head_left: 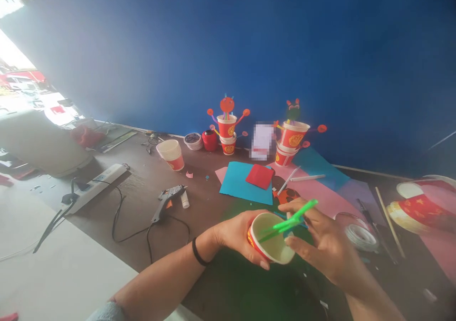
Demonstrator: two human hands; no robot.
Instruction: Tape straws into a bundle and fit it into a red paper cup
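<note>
My left hand (237, 238) is wrapped round a red paper cup (272, 247) with a cream inside, tilted with its mouth toward me. My right hand (322, 242) pinches a bright green straw (294, 216) that runs across the cup's mouth and sticks out up and to the right. Both hands hover over a green sheet (245, 283) on the dark table (142, 202). A black band sits on my left wrist.
A glue gun (167, 200) with its black cord lies to the left, near a white power strip (96, 185). Blue paper (242, 183), red paper (260, 176) and pink paper (320, 195) lie ahead. Two decorated cup figures (227, 131) (292, 138) stand by the blue wall. A tape roll (359, 235) lies right.
</note>
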